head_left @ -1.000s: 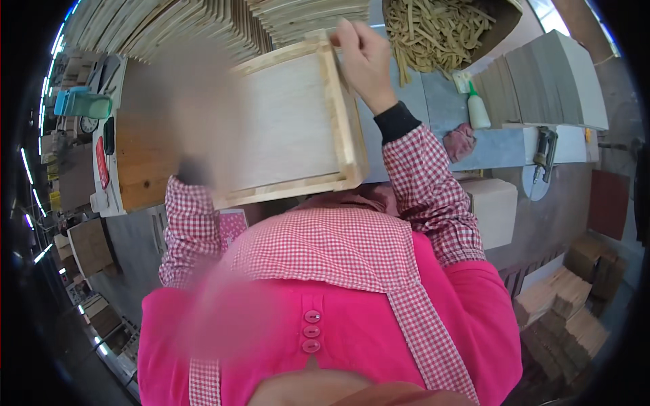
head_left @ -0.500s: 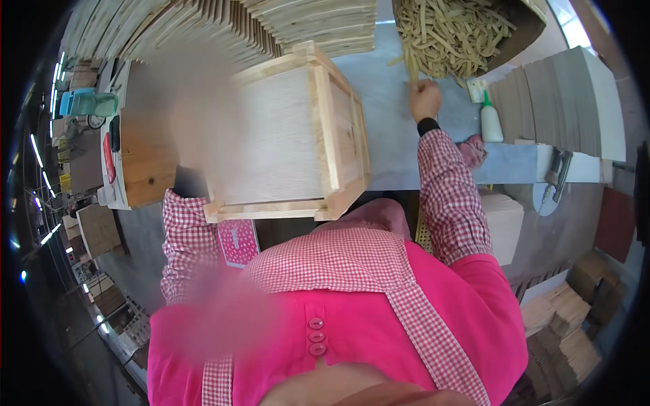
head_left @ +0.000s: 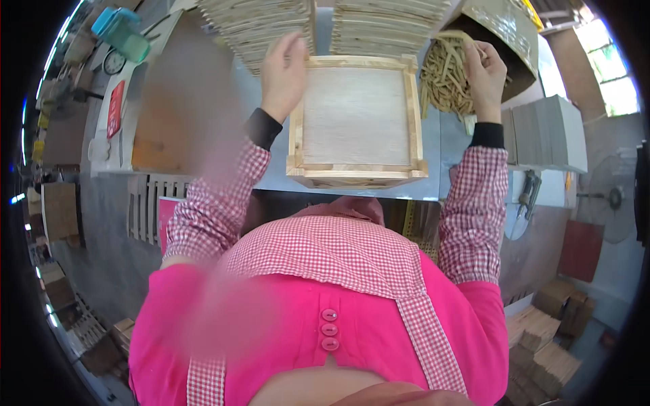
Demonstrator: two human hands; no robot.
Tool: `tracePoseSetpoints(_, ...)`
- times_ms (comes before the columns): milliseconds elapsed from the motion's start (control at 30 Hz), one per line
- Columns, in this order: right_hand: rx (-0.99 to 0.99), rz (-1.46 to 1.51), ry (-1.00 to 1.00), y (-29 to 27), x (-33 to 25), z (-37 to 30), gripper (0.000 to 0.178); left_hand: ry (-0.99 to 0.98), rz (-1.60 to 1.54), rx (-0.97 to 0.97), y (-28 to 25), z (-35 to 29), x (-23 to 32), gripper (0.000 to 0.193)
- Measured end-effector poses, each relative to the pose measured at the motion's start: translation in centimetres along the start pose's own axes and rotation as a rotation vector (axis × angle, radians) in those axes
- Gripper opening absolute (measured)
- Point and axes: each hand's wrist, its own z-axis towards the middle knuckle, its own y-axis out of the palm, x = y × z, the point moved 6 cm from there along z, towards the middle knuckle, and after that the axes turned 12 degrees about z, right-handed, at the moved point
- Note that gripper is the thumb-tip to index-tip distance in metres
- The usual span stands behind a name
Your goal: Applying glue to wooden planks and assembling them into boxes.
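A pale wooden box (head_left: pixel 357 118) with a light frame and a flat whitish panel stands on the blue-grey table (head_left: pixel 447 135) in front of me. At its far left corner is my left hand (head_left: pixel 284 78), fingers stretched out and holding nothing; whether they touch the frame I cannot tell. Off the far right corner, my right hand (head_left: pixel 486 78) pinches a thin tan strip (head_left: pixel 452 35) that curves away to the left. Beneath and beside that hand lies a heap of similar flat strips (head_left: pixel 443 74), spilling from a cardboard carton (head_left: pixel 497 20).
Stacks of thin wooden pieces (head_left: pixel 254 30) (head_left: pixel 386 27) stand behind the box. To the right is a stack of grey boards (head_left: pixel 545 132). A teal bottle (head_left: pixel 125 37) and a red object (head_left: pixel 115 108) are at the left. Blurred smears hide part of the left side.
The wooden box now sits squarely before me instead of at a slant. My left hand has come out of the blur to its far left corner; my right hand has lifted a strip.
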Motion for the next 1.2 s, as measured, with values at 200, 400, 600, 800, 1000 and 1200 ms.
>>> tracePoseSetpoints(200,-0.618,-0.109,-0.214,11.5,-9.2,-4.5,0.017,0.595,0.290,0.014,-1.1,0.5,11.4,0.045)
tracePoseSetpoints(400,-0.969,-0.022,-0.219,11.7,-8.7,-6.2,0.027,-0.404,-0.988,-0.775,0.3,-1.7,7.5,0.024)
tracePoseSetpoints(600,-0.922,-0.303,-0.498,7.1,-3.5,-1.9,0.035,0.234,0.259,-0.485,-3.7,2.3,1.2,0.026)
tracePoseSetpoints(800,-0.706,-0.339,-0.250,4.2,-0.7,-3.3,0.037,0.190,0.278,-0.483,-5.2,1.1,-1.1,0.024)
tracePoseSetpoints(1000,-0.889,-0.280,-0.196,2.5,-4.6,-10.8,0.036,0.211,-0.070,-0.768,-7.5,-7.0,2.6,0.029)
tracePoseSetpoints(1200,-0.973,-0.318,0.057,3.1,-5.6,-13.4,0.038,0.221,0.072,-0.816,-9.0,-8.4,5.0,0.053)
